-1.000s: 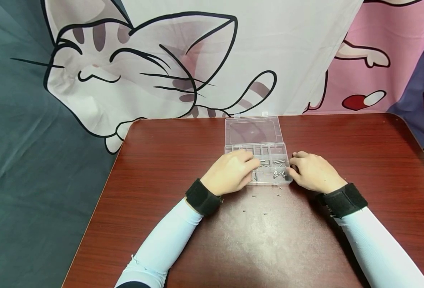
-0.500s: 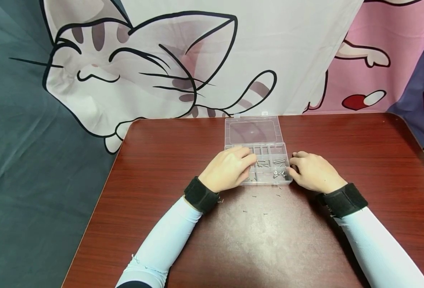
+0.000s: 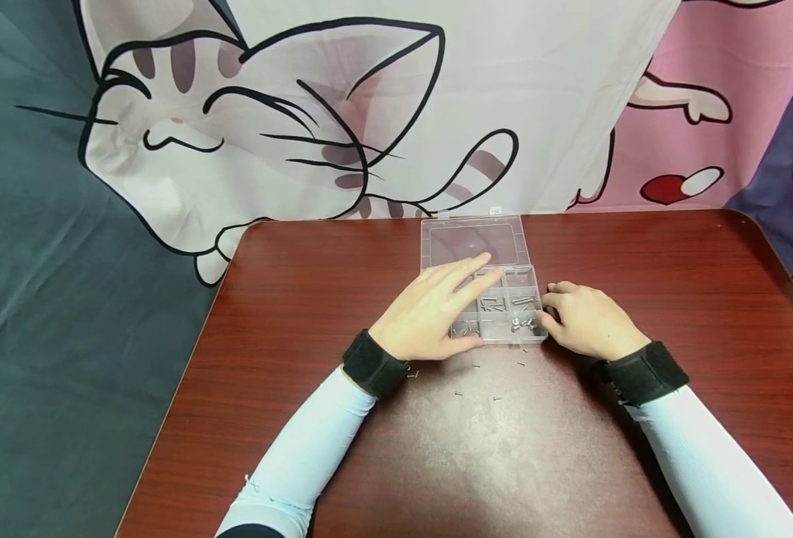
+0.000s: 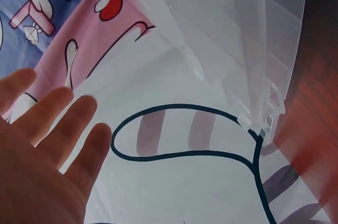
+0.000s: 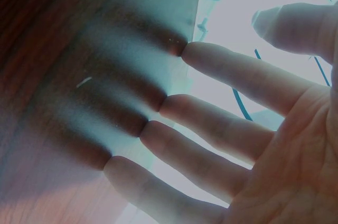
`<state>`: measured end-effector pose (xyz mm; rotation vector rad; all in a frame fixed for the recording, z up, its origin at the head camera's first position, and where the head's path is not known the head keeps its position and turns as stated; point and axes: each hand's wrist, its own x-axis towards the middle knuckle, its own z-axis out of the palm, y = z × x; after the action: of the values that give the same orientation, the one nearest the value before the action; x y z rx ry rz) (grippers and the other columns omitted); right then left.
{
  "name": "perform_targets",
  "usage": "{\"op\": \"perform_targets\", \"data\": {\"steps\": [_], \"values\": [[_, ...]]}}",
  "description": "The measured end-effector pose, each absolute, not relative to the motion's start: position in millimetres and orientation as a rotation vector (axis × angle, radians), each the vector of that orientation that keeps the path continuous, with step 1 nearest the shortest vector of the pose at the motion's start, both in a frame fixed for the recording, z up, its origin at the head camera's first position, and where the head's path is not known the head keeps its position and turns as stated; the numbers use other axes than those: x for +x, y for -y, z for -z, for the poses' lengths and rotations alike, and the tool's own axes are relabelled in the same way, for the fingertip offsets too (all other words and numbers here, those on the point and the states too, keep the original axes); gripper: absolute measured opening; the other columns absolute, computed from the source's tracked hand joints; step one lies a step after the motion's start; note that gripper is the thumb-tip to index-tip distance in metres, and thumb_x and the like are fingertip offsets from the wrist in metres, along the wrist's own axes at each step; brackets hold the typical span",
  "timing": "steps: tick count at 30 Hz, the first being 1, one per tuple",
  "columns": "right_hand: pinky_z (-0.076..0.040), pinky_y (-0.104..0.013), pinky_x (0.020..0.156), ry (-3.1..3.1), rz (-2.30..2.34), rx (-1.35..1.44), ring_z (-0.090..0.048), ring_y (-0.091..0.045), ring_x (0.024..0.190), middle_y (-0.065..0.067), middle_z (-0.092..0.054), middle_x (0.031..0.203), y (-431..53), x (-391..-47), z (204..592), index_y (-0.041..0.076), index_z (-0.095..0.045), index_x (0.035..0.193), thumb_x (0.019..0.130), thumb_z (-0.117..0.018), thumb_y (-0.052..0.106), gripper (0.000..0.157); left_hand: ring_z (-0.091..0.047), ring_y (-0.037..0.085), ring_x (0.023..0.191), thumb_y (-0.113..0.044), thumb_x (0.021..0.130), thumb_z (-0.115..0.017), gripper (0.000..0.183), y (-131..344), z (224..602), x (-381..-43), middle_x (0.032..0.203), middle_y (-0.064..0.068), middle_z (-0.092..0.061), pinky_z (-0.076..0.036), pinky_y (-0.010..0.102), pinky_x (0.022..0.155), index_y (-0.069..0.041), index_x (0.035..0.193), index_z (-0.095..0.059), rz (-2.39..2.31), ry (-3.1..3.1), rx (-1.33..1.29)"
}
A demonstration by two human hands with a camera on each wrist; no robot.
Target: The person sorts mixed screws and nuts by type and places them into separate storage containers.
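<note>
A clear plastic compartment box [image 3: 504, 342] lies on the table with its lid [image 3: 473, 243] folded back. Several small metal screws [image 3: 522, 326] sit in its nearer compartments. My left hand [image 3: 426, 314] hovers over the box's left part, fingers spread and nothing in them, hiding the compartments beneath. In the left wrist view its fingers [image 4: 68, 134] look straight and apart. Beside the box's right edge is my right hand [image 3: 587, 323]; the right wrist view shows its fingertips [image 5: 195, 50] resting on the tabletop, holding nothing, with the thumb [image 5: 296, 27] held apart.
Several loose screws [image 3: 497, 398] are scattered on the brown table [image 3: 672, 284] in front of the box. Behind the table's far edge hangs a cloth [image 3: 537, 97] printed with a cartoon cat.
My left hand has drawn back slightly to the left, and its bent fingers have straightened and spread over the box. More of the front-left compartments shows. The right hand has stayed put.
</note>
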<state>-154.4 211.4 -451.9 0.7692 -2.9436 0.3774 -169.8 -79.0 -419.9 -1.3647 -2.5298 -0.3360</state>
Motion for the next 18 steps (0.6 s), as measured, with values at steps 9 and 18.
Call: {"op": "perform_targets", "data": {"steps": [9, 18], "values": [[-0.058, -0.059, 0.089, 2.958, -0.371, 0.760, -0.072, -0.040, 0.099, -0.024, -0.071, 0.114, -213, -156, 453, 0.001, -0.077, 0.104, 0.095, -0.066, 0.022, 0.025, -0.047, 0.024, 0.145, -0.052, 0.087, -0.077, 0.081, 65, 431, -165, 0.159, 0.009, -0.046, -0.039, 0.044, 0.122, -0.017, 0.154, -0.046, 0.270, 2.544, -1.455], [-0.058, -0.058, 0.086, 2.960, -0.375, 0.761, -0.072, -0.039, 0.094, -0.023, -0.072, 0.112, -213, -156, 453, 0.001, -0.077, 0.103, 0.095, -0.066, 0.022, 0.025, -0.052, 0.021, 0.137, -0.042, 0.089, -0.077, 0.058, 42, 438, -156, 0.139, -0.002, -0.064, -0.040, 0.039, 0.119, -0.018, 0.140, -0.062, 0.139, 2.481, -1.608]]}}
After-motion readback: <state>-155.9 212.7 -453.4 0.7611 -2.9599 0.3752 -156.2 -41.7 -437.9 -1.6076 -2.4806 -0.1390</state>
